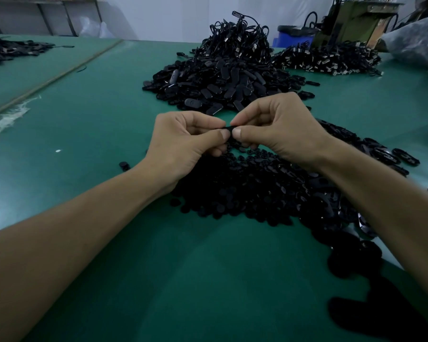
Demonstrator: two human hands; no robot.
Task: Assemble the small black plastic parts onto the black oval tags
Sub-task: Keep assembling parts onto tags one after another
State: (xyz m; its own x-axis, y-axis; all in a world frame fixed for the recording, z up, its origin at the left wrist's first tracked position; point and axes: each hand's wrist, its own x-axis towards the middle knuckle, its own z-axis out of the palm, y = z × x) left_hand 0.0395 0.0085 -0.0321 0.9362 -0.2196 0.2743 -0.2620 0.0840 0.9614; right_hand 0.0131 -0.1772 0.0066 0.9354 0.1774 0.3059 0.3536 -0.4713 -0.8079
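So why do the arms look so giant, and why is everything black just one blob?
Head view: the wide-angle lens stretches the edges, so the forearms balloon; same view, dim light turns the near pile of small parts into one black mass, and the black piece pinched by the left hand and right hand barely shows; the far pile of oval tags catches glints.

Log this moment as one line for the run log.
step: assembling | left hand: pinches black piece | right hand: pinches same piece | small parts: heap below hands | tags: pile behind hands | table: green
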